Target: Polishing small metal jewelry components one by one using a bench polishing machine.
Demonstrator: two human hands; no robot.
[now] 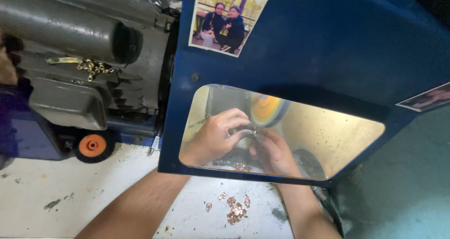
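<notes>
Two bare forearms come up from the bottom edge and pass behind a blue shield (328,47) with a clear window (328,136). Seen through that window, the left hand (216,135) is curled, fingers pinched on a small shiny metal piece (248,132), and the right hand (274,152) closes on the same piece from the other side, fingers bent tight. The piece sits just below a yellow-orange buffing wheel (268,108) (whether it touches the wheel cannot be told).

On the white bench (70,192), between the forearms, lies a small heap of copper-coloured metal pieces (236,210), with a few more just inside the window's lower edge.

A rectangular photograph of two seated people (225,16) is stuck to the upper part of the shield, tilted slightly. A second, darker picture (426,98) shows only partly at the right edge.

To the left stands a grey motor housing (79,47) with a brass-coloured chain (93,68) draped on it, and an orange wheel (93,145) below.
</notes>
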